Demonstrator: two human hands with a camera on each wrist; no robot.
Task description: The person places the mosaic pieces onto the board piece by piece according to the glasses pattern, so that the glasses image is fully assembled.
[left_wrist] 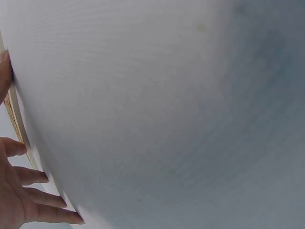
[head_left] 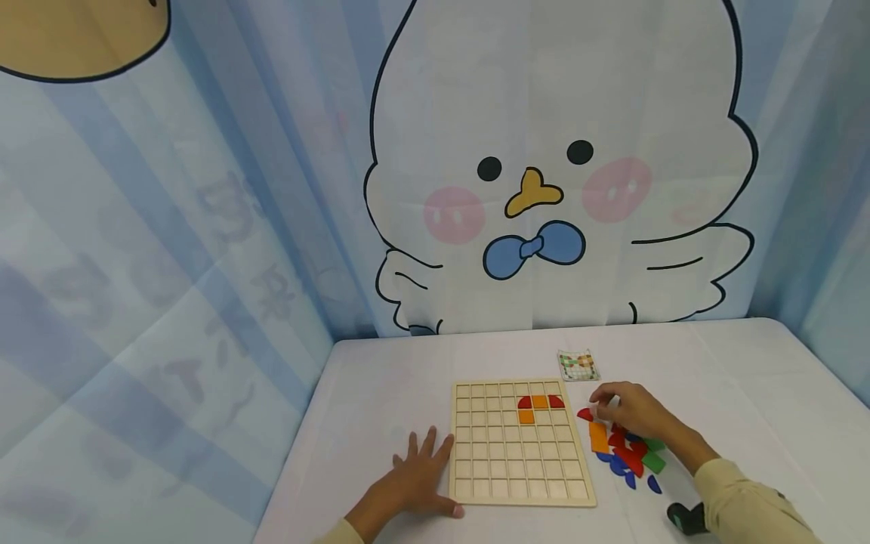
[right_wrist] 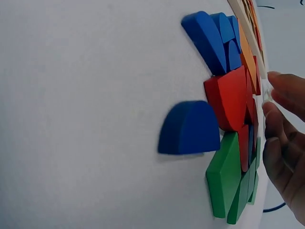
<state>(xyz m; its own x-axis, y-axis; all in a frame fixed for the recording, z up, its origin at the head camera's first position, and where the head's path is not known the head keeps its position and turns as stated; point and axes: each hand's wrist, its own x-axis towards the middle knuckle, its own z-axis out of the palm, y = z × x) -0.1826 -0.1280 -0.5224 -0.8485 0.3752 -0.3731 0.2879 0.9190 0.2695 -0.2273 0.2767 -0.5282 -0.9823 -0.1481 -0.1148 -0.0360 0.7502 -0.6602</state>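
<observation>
The left hand's grip [head_left: 423, 476], fingers spread and holding nothing, touches the grid board [head_left: 503, 451], which bears two red and two orange pieces [head_left: 540, 402]. Right of it lie loose pieces [head_left: 632, 459]; over them the right hand's grip [head_left: 632, 408] is half-bent, gapped, nothing visible within. Beyond, a card [head_left: 578, 366] rests on the surface [head_left: 401, 385].

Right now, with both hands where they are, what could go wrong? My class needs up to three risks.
The right hand is close to crowded loose blocks, so it might knock some aside. Colours lie mixed there, so the wrong one could be picked. The left hand lies at the edge of the board; a push might shift it.
</observation>
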